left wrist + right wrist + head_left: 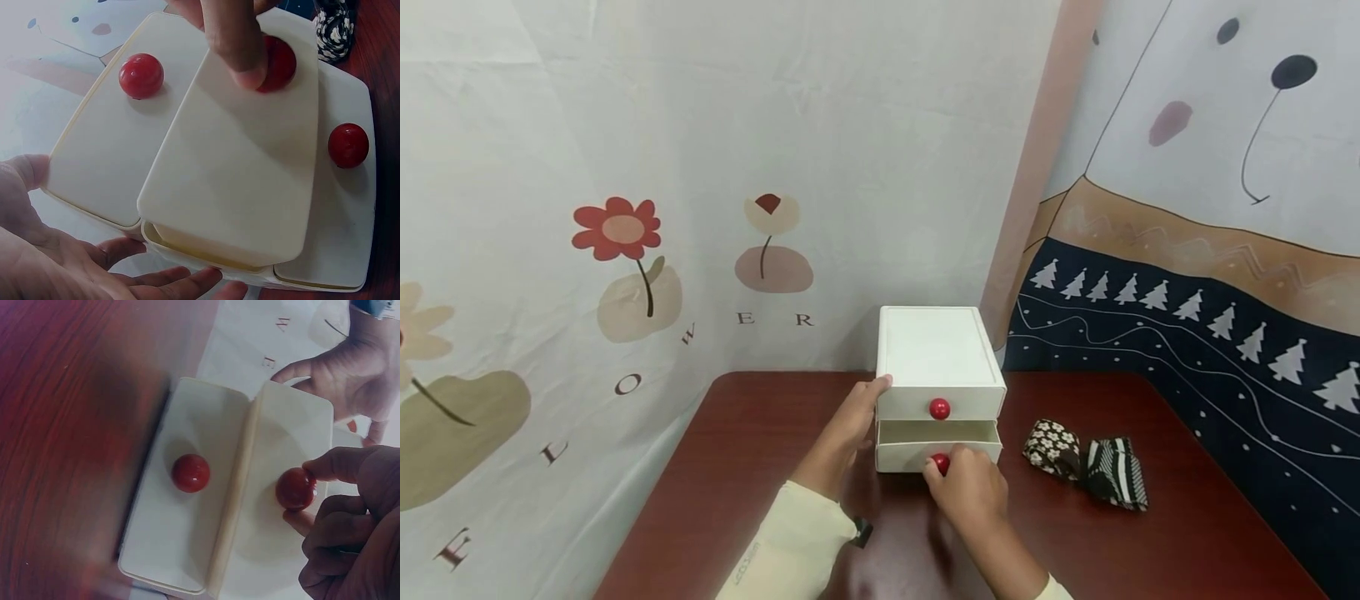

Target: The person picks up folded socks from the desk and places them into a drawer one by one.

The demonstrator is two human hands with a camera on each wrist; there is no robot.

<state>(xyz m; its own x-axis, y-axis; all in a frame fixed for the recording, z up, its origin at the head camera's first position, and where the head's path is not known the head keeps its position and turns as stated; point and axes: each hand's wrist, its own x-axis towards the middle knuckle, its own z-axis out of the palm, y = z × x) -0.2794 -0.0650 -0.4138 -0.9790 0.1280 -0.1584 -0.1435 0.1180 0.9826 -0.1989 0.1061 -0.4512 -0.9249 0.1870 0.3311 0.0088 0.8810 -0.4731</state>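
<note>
A small white drawer cabinet [936, 343] with red ball knobs stands on the table. Its middle drawer [228, 162] is pulled partway out, with bare inside showing in the head view. My right hand [973, 487] pinches that drawer's red knob [296, 489] between thumb and finger. The top drawer [901, 405] and bottom drawer [169, 531] are closed. Along the cabinet's left side lies my left hand [850, 425], thumb at the upper front corner, fingers extended against the side wall [181, 255]. In the head view the pulled drawer hides the bottom one.
On the dark red-brown table [700, 500], right of the cabinet, lie two bundles of patterned cloth: a floral one [1051, 448] and a striped one [1116, 473]. Behind the table hangs a pale printed curtain [850, 167]; a navy printed one [1187, 375] is on the right.
</note>
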